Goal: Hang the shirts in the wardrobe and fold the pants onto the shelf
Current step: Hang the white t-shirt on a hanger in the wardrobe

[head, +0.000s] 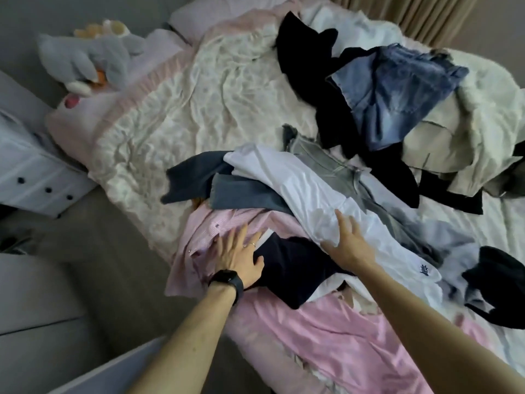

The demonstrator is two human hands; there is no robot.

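A heap of clothes lies across the bed. My left hand, with a black watch on the wrist, rests flat with spread fingers on a pink striped shirt at the near edge. Beside it lies a dark navy garment. My right hand lies open on a white shirt that runs diagonally across the heap. Blue-grey pants stick out to the left under the white shirt. A grey top lies behind it. Blue jeans and black clothes are piled further back.
A grey plush toy sits by the pillows at the head of the bed. A white drawer unit with dark knobs stands on the left. A beige garment lies at the right. Curtains hang behind the bed.
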